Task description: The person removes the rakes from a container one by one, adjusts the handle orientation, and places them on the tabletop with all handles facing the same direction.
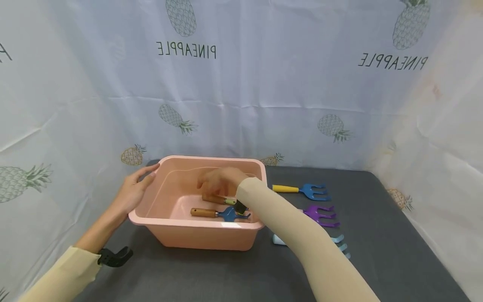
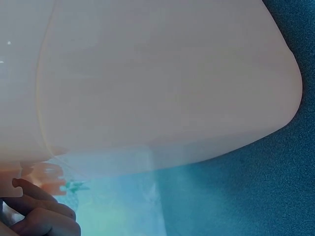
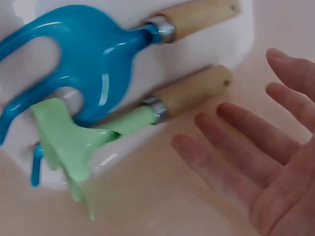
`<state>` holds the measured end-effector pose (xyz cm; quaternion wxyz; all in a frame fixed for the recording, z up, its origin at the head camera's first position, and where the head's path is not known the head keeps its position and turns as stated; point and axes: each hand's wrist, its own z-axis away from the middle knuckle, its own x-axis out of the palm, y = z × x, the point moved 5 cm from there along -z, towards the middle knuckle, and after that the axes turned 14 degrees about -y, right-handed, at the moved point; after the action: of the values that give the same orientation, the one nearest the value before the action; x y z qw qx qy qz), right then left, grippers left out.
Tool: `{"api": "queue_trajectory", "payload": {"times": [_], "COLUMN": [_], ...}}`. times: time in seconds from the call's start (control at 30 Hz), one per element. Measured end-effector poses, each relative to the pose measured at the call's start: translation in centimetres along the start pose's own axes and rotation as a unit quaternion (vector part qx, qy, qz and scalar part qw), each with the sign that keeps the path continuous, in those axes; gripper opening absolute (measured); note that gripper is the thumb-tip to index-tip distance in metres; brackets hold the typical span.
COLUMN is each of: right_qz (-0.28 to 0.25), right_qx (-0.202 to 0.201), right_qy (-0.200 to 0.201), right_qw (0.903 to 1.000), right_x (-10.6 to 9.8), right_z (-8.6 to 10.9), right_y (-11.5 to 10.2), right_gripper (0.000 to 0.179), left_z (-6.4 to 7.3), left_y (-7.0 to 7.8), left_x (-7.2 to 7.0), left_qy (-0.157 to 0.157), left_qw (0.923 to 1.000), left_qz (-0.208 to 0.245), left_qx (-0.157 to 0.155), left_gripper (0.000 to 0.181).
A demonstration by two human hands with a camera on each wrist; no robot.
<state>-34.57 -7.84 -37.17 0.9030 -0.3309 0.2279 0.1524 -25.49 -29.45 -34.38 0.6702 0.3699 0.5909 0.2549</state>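
A pink plastic basin (image 1: 203, 235) stands on the dark table. My left hand (image 1: 132, 191) grips its left rim, and curled fingers (image 2: 49, 216) show at the rim in the left wrist view. Inside the basin lie a blue hand fork (image 3: 98, 54) with a wooden handle and a light green hand tool (image 3: 69, 140), also wooden-handled. The green tool's head overlaps the blue tines. My right hand (image 1: 220, 180) is inside the basin, over the tools, with nothing in it. In the right wrist view its fingers (image 3: 231, 172) are spread beside the green tool's handle.
Right of the basin lie a blue fork with a yellow handle (image 1: 285, 188), a purple fork (image 1: 318, 213) and a light blue fork (image 1: 279, 240), the last two partly hidden by my right sleeve. A pineapple-print curtain (image 1: 241, 84) hangs behind the table.
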Motion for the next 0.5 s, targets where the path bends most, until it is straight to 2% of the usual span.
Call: {"api": "queue_trajectory", "payload": {"times": [0.07, 0.13, 0.2, 0.37, 0.5], "right_qz": [-0.035, -0.039, -0.087, -0.047, 0.055], "right_qx": [-0.009, -0.018, -0.022, 0.0, 0.052], "right_qy": [0.008, 0.013, 0.004, -0.021, -0.009], "right_qw": [0.9993, 0.999, 0.9959, 0.9986, 0.9971], "right_x": [0.3, 0.4, 0.6, 1.0, 1.0], "right_z": [-0.2, -0.4, -0.7, -1.4, -1.7], "right_y": [0.2, 0.4, 0.7, 1.4, 1.9], "right_gripper": [0.058, 0.058, 0.053, 0.025, 0.018], "left_z": [0.0, 0.0, 0.0, -0.1, -0.2], "left_y": [0.0, 0.0, 0.1, 0.2, 0.2], "left_x": [0.0, 0.0, 0.0, 0.1, 0.1], "left_qy": [0.002, 0.005, 0.007, 0.008, 0.008], "left_qw": [1.0, 1.0, 1.0, 1.0, 1.0], "left_qz": [-0.003, 0.0, 0.001, 0.001, 0.002], "left_qx": [0.0, 0.0, 0.0, 0.003, 0.004], "left_gripper": [0.057, 0.057, 0.057, 0.056, 0.056]}}
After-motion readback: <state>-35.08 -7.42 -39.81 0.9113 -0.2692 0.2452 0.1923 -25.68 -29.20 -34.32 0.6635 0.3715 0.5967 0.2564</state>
